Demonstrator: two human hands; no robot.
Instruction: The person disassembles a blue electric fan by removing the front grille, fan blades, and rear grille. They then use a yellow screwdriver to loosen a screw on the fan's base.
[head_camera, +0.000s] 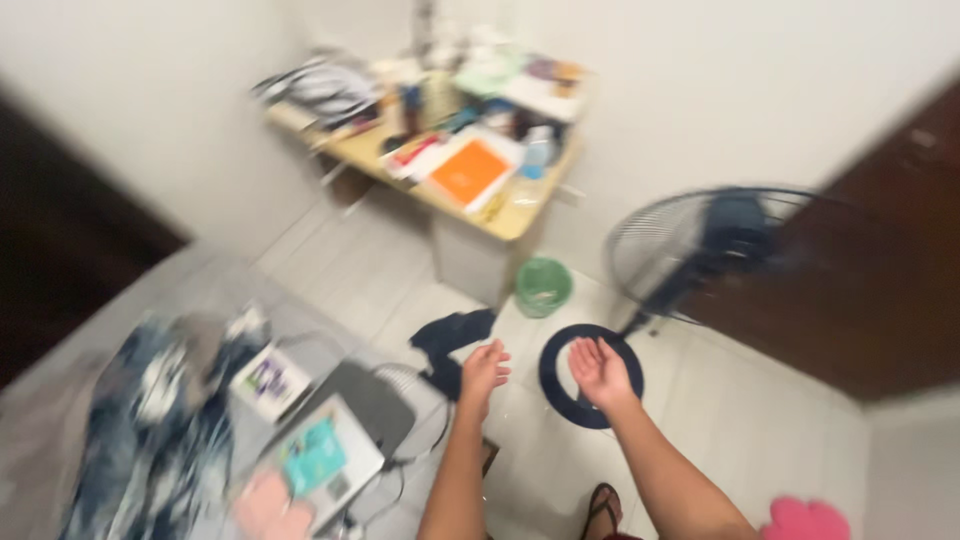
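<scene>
The picture is motion-blurred. My left hand (484, 371) and my right hand (600, 372) reach out in front of me, palms up, fingers apart, holding nothing. They hover over the white tiled floor (700, 400). Below my left hand lies a dark piece of clothing (452, 338). Under my right hand sits the round dark base (590, 378) of a standing fan (700, 250). My foot in a sandal (603, 507) shows at the bottom edge.
A cluttered wooden desk (520, 215) with an orange book (468, 171) stands by the far wall, a green basket (543, 286) at its foot. At left a bed (60, 400) holds a laptop (330, 455), cables and clothes. A dark wardrobe (880, 280) is at right, a pink item (805, 520) bottom right.
</scene>
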